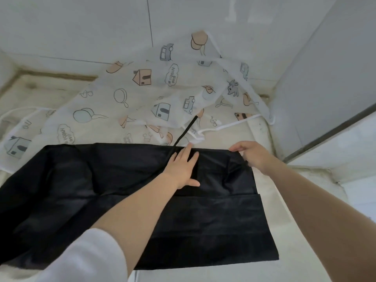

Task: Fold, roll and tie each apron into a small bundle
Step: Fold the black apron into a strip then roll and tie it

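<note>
A black apron [101,190] lies spread across the pale surface, folded over on its right part. My left hand [184,166] rests flat on it near its far edge, fingers straight. My right hand [251,154] pinches the apron's far right corner with curled fingers. A black strap [184,135] runs from under my left hand away over a white apron. That white apron [142,94], printed with houses, cars and pans, lies crumpled behind the black one, its white ties [230,125] trailing to the right.
The pale work surface [270,202] is bounded by light walls [81,27] at the back and a panel [329,68] on the right. A step edge [325,180] sits to the right of my right hand.
</note>
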`<state>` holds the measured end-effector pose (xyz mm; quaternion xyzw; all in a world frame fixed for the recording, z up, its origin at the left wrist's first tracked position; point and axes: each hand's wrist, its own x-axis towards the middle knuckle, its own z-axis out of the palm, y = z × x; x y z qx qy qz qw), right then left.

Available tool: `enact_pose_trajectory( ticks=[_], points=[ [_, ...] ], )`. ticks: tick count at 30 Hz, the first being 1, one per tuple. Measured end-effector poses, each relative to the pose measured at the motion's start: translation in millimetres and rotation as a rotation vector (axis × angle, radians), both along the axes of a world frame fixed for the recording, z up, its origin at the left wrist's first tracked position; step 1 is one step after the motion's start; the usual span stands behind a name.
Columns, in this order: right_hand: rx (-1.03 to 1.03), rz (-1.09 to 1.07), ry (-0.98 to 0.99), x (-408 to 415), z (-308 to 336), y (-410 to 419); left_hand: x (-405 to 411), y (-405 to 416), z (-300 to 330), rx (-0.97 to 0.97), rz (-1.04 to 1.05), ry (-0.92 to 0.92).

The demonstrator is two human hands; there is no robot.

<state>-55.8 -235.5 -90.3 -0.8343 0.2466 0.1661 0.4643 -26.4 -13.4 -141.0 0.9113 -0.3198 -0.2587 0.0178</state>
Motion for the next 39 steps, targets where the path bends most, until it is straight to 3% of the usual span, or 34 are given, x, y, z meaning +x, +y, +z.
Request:
enact_pose_trajectory(
  ticks=[6,10,12,15,17,19,21,23,27,29,31,34,36,39],
  points=[
    [-0.023,0.314,0.108,7,-2,-18,2,6,-4,0.024,-0.048,-0.004],
    [-0.224,0.43,-0.027,17,-8,-30,3,11,-6,0.068,-0.073,0.012],
    [-0.386,0.414,-0.115,18,-6,-37,4,11,-7,0.082,-0.085,0.01],
    [-0.823,0.534,-0.14,10,1,-35,5,12,-8,0.079,-0.074,0.031],
    [-0.766,0.531,-0.232,0,-8,-36,4,12,-9,0.086,-0.079,0.026],
    [-0.489,0.46,-0.325,-4,-20,-40,4,14,-9,0.089,-0.089,0.014],
    [-0.321,0.404,-0.287,-5,-24,-47,1,16,-8,0.078,-0.095,-0.001],
    [-0.387,0.442,-0.191,-5,-19,-49,-2,18,-7,0.068,-0.101,-0.037],
    [-0.841,0.583,0.08,-4,-12,-31,-13,22,-8,0.092,-0.109,-0.15],
    [-0.981,0.571,0.045,-4,-13,-10,-17,23,-7,0.05,-0.119,-0.146],
    [-0.97,0.639,-0.09,-5,-16,18,-19,26,-3,-0.023,-0.193,-0.131],
    [-0.841,0.933,-0.256,-8,-22,65,-19,36,7,-0.147,-0.236,-0.163],
    [-0.772,1.041,-0.206,-7,-28,88,-16,54,13,-0.174,-0.145,-0.246],
    [-0.771,0.985,-0.076,-4,-34,97,-10,100,12,-0.093,0.057,-0.311]
  ],
)
